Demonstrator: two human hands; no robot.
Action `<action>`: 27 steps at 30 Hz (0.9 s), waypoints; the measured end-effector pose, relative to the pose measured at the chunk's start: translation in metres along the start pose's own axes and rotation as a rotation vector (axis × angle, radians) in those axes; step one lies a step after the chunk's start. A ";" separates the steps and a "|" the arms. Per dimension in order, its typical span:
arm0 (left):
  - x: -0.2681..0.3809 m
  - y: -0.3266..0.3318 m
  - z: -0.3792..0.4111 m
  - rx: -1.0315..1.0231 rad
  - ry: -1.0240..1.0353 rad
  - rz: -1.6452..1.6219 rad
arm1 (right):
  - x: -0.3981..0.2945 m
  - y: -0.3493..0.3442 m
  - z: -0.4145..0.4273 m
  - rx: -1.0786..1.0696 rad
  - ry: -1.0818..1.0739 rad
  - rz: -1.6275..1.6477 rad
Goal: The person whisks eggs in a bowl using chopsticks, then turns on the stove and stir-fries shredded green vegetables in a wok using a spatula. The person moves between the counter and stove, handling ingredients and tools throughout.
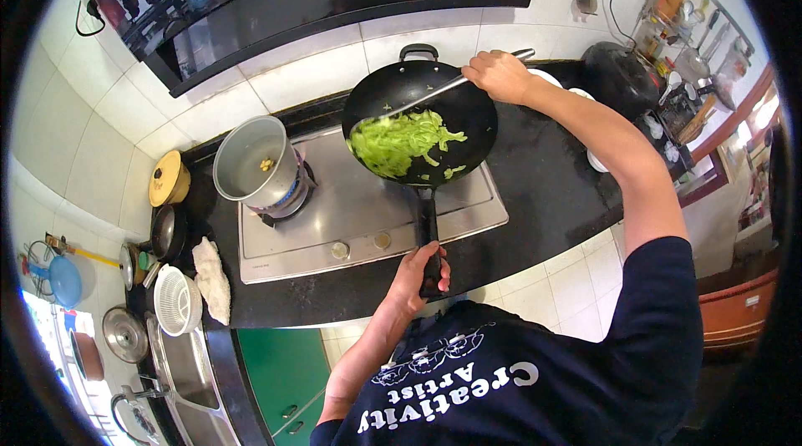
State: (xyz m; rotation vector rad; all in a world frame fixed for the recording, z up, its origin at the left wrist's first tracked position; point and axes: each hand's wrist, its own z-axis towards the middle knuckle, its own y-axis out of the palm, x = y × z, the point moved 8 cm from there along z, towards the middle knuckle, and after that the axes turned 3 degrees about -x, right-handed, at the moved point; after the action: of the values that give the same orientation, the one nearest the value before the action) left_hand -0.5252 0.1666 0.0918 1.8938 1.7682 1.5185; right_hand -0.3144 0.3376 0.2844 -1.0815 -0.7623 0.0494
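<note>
My left hand [421, 274] grips the long black handle of a wok [463, 151], which sits over the right part of a steel gas hob. My right hand [499, 76] is closed around the metal shaft of a long cooking utensil [432, 94], probably a spatula or ladle. Its far end reaches the left side of the wok, where the green food hides its head. Sliced green vegetable pieces [398, 142] lie heaped in the wok's left and lower part, with a few bits scattered around.
An aluminium pot [250, 158] with liquid and yellowish pieces stands over a lit burner on the hob [357, 220]. A yellow lidded pot [169, 178], a white cloth [213, 280], a white colander [177, 300] and a sink [185, 364] lie leftward. A black cooker [617, 77] stands back right, under a range hood's right side.
</note>
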 end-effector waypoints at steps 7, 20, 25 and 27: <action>-0.001 0.000 0.002 -0.008 -0.002 -0.031 | 0.032 -0.073 -0.032 -0.050 -0.047 -0.143; -0.004 -0.004 0.002 -0.025 0.007 -0.024 | 0.020 -0.023 -0.032 -1.471 0.311 0.829; -0.001 0.000 0.001 -0.014 0.000 -0.033 | -0.018 0.023 -0.038 -1.209 0.573 1.287; -0.001 0.001 0.001 -0.012 0.007 -0.027 | -0.020 0.033 -0.040 -1.079 0.652 1.388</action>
State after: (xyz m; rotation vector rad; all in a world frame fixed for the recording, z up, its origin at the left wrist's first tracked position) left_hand -0.5235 0.1661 0.0913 1.8532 1.7767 1.5250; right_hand -0.2956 0.3148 0.2373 -2.3152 0.7908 0.4712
